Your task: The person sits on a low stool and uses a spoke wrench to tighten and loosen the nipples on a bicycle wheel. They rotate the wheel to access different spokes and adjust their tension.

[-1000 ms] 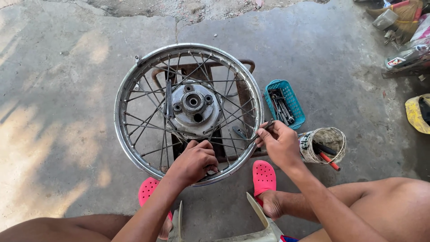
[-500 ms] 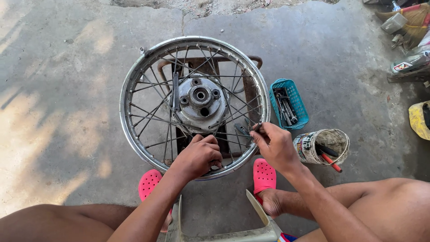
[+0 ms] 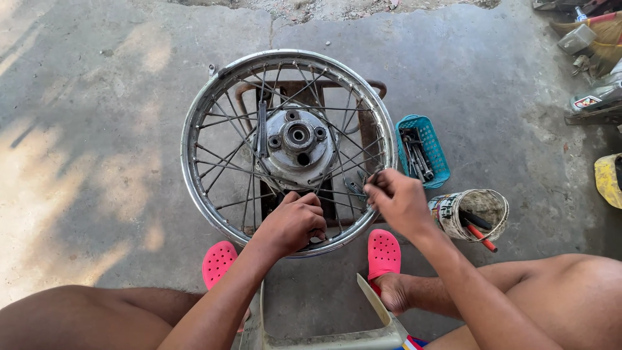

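Wheel (image 3: 214, 97) lies flat on a rusty stand (image 3: 376, 87) on the concrete floor (image 3: 97, 129), hub (image 3: 298, 137) up, right in front of us between our pink clogs (image 3: 383, 253). Left hand (image 3: 293, 223) is closed over spokes at the near rim, steadying it. Right hand (image 3: 396, 201) pinches something small at a spoke by the near-right rim; we can't tell what. Looks like spoke work, one nipple at a time. Next move needs the wheel held firm and a square bite on that spoke. Tool basket (image 3: 422, 150) and can (image 3: 473, 214) sit just right.

Basket (image 3: 424, 150) right of wheel (image 3: 289, 150) — can (image 3: 476, 215) nearer.
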